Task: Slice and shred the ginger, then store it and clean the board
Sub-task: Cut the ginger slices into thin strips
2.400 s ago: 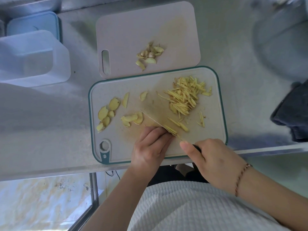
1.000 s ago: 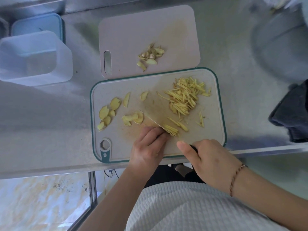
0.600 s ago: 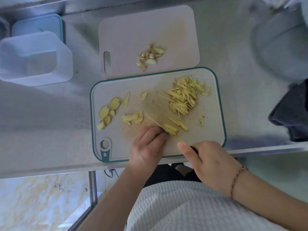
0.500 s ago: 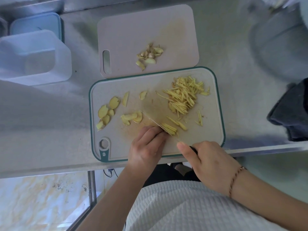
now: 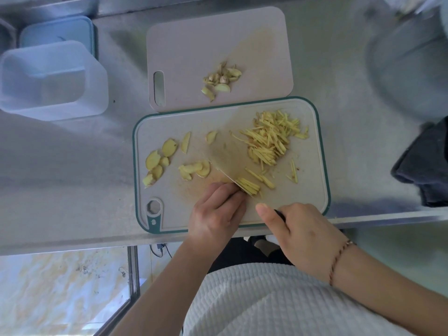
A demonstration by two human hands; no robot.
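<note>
On the teal-rimmed cutting board [image 5: 312, 190], near its front edge, left hand [image 5: 215, 213] presses curled fingers down on a small stack of ginger slices [image 5: 247, 186], fingertips tucked right against the knife [image 5: 228, 163] blade. Right hand [image 5: 300, 229] wraps the dark knife handle at the board's front edge, thumb stretched forward along it; blade runs diagonally up-left across the board middle, edge down beside freshly cut strips. Shredded ginger pile [image 5: 271, 139] sits at the board's far right part, a few loose shreds between pile and blade. Uncut ginger slices [image 5: 160, 161] lie on the board's left half, another small cluster [image 5: 195, 169] just left of the blade. Behind the board, touching its far edge, a pink cutting board [image 5: 194, 44] carries ginger peel and trimmings [image 5: 221, 80]. Left of the pink board, well apart from the teal one, a clear plastic container [image 5: 52, 81] stands on the steel counter [image 5: 60, 166], blue lid [image 5: 58, 32] behind it. Dark cloth [image 5: 424, 166] right of the board at the counter edge
</note>
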